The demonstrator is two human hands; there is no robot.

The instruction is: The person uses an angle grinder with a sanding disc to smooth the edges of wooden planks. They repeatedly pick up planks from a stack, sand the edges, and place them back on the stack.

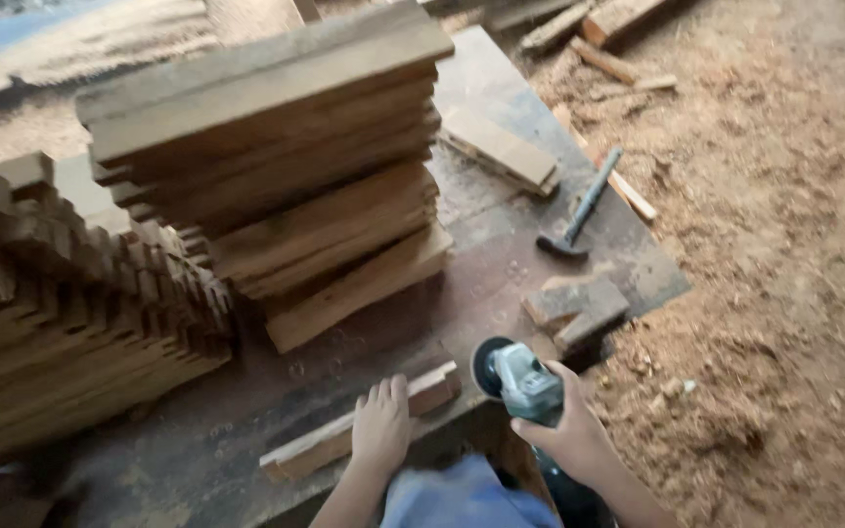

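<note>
Hammer (579,208), wood block (576,308) beyond grinder (520,379).

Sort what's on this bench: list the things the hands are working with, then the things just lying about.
In hand:
- wooden strip, pressed flat by the left hand
- angle grinder, gripped by the right hand, disc beside the strip's end

Lying about:
- hammer
- tall plank stack
- stepped stack of strips
- wood block
- offcut board
</note>
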